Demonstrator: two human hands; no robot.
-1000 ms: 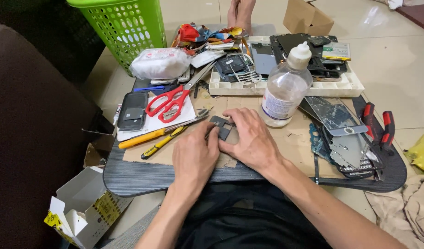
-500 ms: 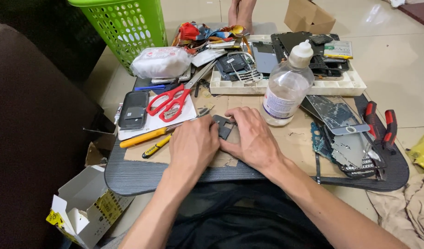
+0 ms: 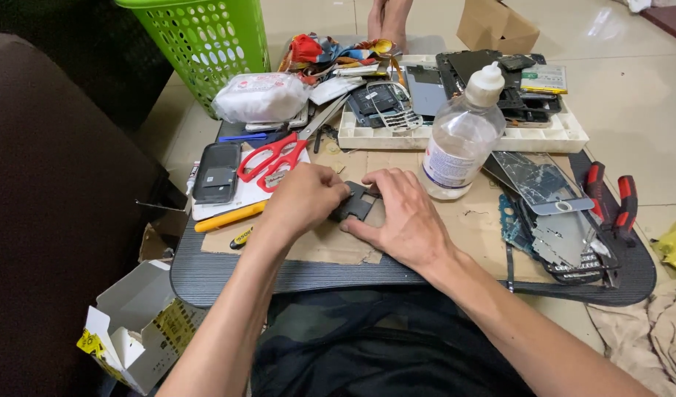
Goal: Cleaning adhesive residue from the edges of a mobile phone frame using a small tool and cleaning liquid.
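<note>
Since the earlier frame the left hand (image 3: 303, 197) has slid up and inward, now covering the tool that lay beside it, and both hands have closed in on the small dark phone part (image 3: 355, 204) at the centre of the frame.

The dark lap board (image 3: 228, 276) spans the middle of the frame, with a sheet of brown cardboard (image 3: 331, 246) lying on it. The green basket (image 3: 206, 44) stands in the upper left. A white tray (image 3: 544, 137) full of phone pieces sits at the upper centre-right. Just below it stands a clear plastic bottle (image 3: 459, 140) with a white cap, upright, near the right hand (image 3: 400, 217). A white wrapped packet (image 3: 259, 97) lies left of the tray. Red-handled scissors (image 3: 273, 159) lie just above the left hand, beside a black phone (image 3: 216, 173). Red-handled pliers (image 3: 610, 202) sit at the right edge of the board.

The left hand is curled, its fingers pinching the left edge of the phone part. The right hand lies flatter, fingers spread, pressing the part's right side down onto the cardboard.
</note>
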